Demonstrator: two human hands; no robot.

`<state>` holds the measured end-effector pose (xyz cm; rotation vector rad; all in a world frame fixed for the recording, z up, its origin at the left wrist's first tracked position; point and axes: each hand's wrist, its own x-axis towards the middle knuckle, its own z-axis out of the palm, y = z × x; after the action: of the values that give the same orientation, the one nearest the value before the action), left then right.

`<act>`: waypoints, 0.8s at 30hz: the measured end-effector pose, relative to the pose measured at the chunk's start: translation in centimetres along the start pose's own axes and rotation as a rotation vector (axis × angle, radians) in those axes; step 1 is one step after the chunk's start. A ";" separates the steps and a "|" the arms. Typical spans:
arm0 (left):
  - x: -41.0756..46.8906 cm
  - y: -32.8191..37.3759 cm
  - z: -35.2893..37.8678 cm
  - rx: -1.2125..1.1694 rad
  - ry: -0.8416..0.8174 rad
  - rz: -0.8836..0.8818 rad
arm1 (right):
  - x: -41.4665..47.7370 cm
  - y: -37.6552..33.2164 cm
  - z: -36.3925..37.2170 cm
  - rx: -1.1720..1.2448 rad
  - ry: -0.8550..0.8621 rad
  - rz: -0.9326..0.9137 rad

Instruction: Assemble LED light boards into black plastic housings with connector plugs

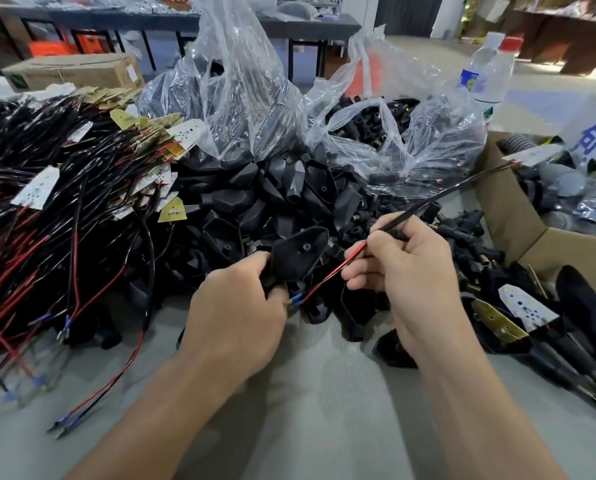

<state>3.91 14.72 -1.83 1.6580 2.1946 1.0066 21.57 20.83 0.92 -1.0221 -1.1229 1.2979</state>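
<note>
Loose housings (275,192) and wire bundles (30,216) crowd the table (310,375).

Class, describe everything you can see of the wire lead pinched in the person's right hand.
The wire lead is thin, black-sheathed and looks flexible. It runs in a slight curve from a white LED board at upper right, down-left through the right hand, which pinches it. Below the fingers it splits into a red and a black strand, ending in blue terminals beside the fingertips of the left hand, just under the black housing that hand grips.
</note>
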 end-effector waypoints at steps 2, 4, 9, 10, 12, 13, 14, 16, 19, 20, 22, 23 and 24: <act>-0.3 0.3 0.1 0.117 -0.036 0.051 | -0.2 0.0 0.0 -0.027 0.029 -0.041; -0.5 0.4 0.2 0.201 -0.037 0.105 | -0.2 0.1 -0.2 -0.037 0.072 -0.094; -0.2 0.4 0.2 0.246 -0.036 0.090 | 0.3 0.1 -0.5 0.015 0.156 -0.143; -0.2 0.4 0.2 0.246 -0.039 0.090 | 0.3 0.1 -0.5 0.021 0.160 -0.144; -0.3 0.4 0.1 0.226 -0.040 0.090 | 0.3 0.1 -0.6 0.038 0.173 -0.139; -0.3 0.4 0.1 0.211 -0.040 0.091 | 0.4 0.1 -0.7 0.045 0.184 -0.132; -0.3 0.3 0.1 0.199 -0.039 0.093 | 0.5 0.1 -0.8 0.049 0.200 -0.122; -0.3 0.2 0.1 0.186 -0.048 0.102 | 0.7 0.2 -1.0 0.053 0.229 -0.100; -0.5 0.2 0.1 0.174 -0.067 0.132 | 0.8 0.4 -1.0 0.058 0.205 -0.083; -0.5 0.2 0.1 0.181 -0.065 0.147 | 0.8 0.4 -0.9 0.054 0.177 -0.080; -0.7 0.2 0.1 0.200 -0.059 0.169 | 0.6 0.5 -0.7 0.049 0.110 -0.078; -0.7 0.2 0.1 0.205 -0.056 0.173 | 0.5 0.4 -0.6 0.049 0.077 -0.077; -0.6 0.2 0.2 0.210 -0.051 0.174 | 0.5 0.4 -0.6 0.052 0.047 -0.076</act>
<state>4.33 14.24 -2.00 1.9715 2.2189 0.7849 22.08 21.34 0.47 -0.9580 -1.0767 1.2300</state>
